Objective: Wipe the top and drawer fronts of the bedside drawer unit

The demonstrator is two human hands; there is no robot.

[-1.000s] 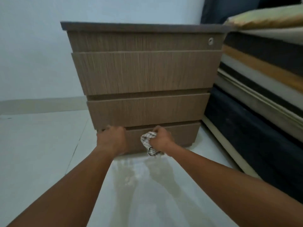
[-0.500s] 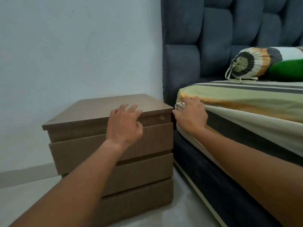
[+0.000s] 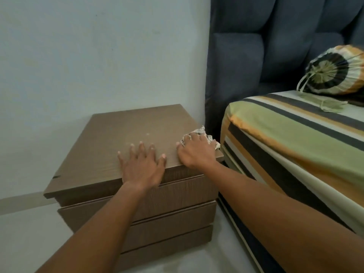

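Note:
The brown wooden bedside drawer unit [image 3: 126, 131] stands against the wall, its top and three drawer fronts [image 3: 173, 219] in view. My left hand [image 3: 142, 166] lies flat on the front edge of the top, fingers spread, holding nothing. My right hand [image 3: 197, 152] presses a checked cloth [image 3: 199, 132] onto the top's right front corner. Most of the cloth is hidden under the hand. A few pale specks show on the top near the middle.
A bed with a striped sheet [image 3: 295, 144] stands right beside the unit on the right. A dark padded headboard [image 3: 256, 56] rises behind it, with a striped bolster [image 3: 334, 71] on the mattress. The pale wall [image 3: 98, 56] is behind, light floor [image 3: 25, 243] to the left.
I have risen from floor level, where the cloth was at the bottom drawer front. Both hands came up to the top; my right hand went from the bed's edge onto the unit's corner.

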